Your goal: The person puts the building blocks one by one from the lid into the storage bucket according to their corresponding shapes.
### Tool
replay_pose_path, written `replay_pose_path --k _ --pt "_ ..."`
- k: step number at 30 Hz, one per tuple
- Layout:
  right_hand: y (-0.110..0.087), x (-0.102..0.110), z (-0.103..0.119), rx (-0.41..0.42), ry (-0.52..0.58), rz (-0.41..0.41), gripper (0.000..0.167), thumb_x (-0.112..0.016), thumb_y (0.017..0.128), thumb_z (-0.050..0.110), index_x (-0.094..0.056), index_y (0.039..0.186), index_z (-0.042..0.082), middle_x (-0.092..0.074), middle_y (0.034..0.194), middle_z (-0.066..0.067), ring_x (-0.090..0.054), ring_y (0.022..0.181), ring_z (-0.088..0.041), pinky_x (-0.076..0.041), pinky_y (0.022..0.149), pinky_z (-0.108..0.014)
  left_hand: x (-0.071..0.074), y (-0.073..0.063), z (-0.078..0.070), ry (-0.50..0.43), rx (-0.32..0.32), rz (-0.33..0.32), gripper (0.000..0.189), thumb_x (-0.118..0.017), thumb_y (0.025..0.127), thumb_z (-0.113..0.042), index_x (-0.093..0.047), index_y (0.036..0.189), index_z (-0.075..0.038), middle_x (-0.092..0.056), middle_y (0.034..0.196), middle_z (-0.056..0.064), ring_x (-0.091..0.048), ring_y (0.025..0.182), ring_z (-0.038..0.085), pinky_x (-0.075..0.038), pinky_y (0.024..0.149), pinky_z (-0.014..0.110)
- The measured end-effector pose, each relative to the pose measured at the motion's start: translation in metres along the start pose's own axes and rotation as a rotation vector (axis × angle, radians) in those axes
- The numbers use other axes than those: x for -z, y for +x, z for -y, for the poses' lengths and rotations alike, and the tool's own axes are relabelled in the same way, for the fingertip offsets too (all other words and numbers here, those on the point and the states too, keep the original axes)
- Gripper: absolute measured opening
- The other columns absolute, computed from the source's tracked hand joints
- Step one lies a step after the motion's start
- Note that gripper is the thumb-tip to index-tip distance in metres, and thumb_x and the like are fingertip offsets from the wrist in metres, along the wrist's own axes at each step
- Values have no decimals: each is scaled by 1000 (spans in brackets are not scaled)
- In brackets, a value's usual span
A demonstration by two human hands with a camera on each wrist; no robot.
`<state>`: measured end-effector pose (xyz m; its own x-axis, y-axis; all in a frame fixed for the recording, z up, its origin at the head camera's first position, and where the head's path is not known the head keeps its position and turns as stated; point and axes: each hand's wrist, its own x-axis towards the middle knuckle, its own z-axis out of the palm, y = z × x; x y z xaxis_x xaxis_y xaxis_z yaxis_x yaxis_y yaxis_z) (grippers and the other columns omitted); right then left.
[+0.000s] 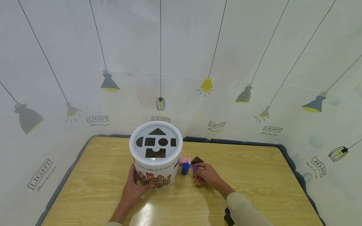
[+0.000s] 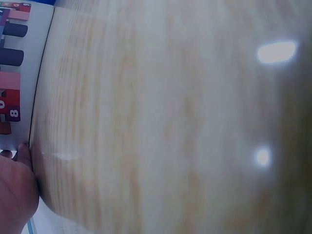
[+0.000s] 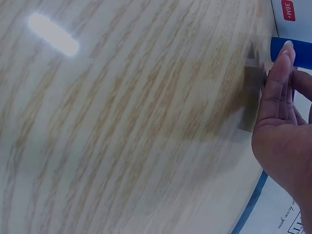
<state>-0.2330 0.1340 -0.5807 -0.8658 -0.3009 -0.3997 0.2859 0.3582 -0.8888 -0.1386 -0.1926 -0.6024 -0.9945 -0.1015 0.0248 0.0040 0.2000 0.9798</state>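
A white shape-sorter bucket (image 1: 141,165), printed with coloured blocks, stands upright on the wooden table, its grey lid (image 1: 141,131) cut with several shaped holes. My left hand (image 1: 135,190) grips its lower left, fingers round the side and thumb across the front. To the bucket's right, my right hand (image 1: 208,175) pinches a small purple block (image 1: 195,169) between thumb and fingers. Just left of those fingers is a blue cylinder block (image 1: 185,169). Behind it lie a pink block (image 1: 183,159), a rounded pink piece (image 1: 189,160) and a dark triangular block (image 1: 197,160).
The wooden table (image 1: 254,175) has a dark blue edge (image 1: 226,141). Behind it hangs a pale wall covering (image 1: 181,75) printed with lamps. A small black object (image 1: 228,217) shows beside the right sleeve (image 1: 246,210).
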Motion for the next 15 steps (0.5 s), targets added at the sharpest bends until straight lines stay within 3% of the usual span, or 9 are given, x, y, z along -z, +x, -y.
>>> replay_pose_path --k 15 --pt "-15 -2 16 21 0 31 46 -64 91 10 -52 133 -3 -69 72 -12 -65 53 -16 -62 54 -34 -1 -1 -4 3 12 0 124 -89 67 -30 -1 152 -48 -25 160 0 -25 146 26 -21 122 47"
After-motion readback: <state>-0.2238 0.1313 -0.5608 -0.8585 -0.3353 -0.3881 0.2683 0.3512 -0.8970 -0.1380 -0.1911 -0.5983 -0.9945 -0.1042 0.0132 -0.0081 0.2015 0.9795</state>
